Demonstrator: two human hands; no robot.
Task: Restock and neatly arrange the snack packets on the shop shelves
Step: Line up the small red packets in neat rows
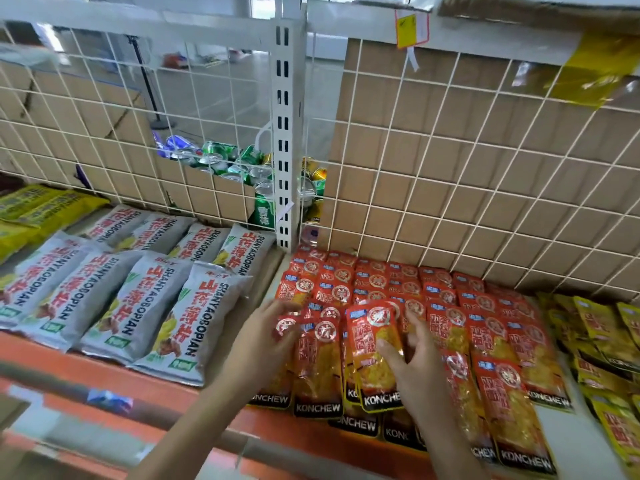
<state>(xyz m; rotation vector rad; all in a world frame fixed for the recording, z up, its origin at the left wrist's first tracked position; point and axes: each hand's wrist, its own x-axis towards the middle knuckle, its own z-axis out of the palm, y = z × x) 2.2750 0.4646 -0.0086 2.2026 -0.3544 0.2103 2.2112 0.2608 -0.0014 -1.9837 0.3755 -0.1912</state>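
Several red KONCHEW snack packets (481,327) lie in overlapping rows on the white shelf (550,431), right of the centre post. My right hand (412,362) grips one red packet (372,344), thumb on its front and fingers behind, lifted a little above the pile. My left hand (258,341) rests on the left edge of the pile, its fingers curled round the top of another red packet (313,365). Grey SHANYAOBOPIAN bags (145,306) lie in two rows on the left shelf section.
Yellow packets (602,344) lie at the right, and more yellow bags (38,209) at the far left. A white wire grid (450,188) backs the shelf, with cardboard and drink cans (228,168) behind it. An orange shelf lip (104,386) runs along the front.
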